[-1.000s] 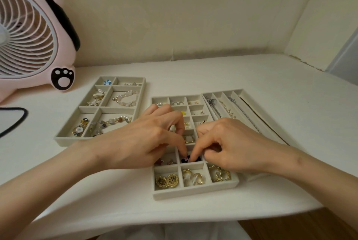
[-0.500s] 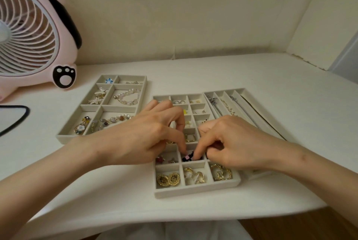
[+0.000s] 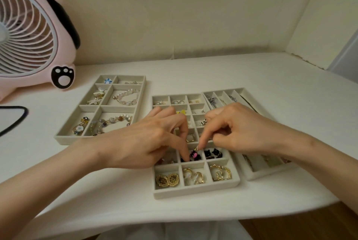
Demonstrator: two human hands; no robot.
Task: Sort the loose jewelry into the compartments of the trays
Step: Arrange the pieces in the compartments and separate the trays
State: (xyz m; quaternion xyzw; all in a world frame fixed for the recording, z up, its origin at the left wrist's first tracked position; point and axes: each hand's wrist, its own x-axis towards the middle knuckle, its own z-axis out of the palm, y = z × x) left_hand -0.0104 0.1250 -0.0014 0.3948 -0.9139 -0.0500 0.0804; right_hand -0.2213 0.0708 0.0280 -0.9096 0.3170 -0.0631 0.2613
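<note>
Earring (black, pink) pinched by right hand above middle tray; left hand alongside, grip unclear.

Pink paw-print fan on white table

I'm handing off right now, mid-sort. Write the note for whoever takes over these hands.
Right hand: pinches small black-and-pink charm earring at the middle compartment, second row from the front, of the grey felt centre tray.
Left hand: index fingertip touches a dark piece in that compartment; grip unclear.
Done: many of its compartments hold jewelry.
Left: seat the charm, release.
</note>
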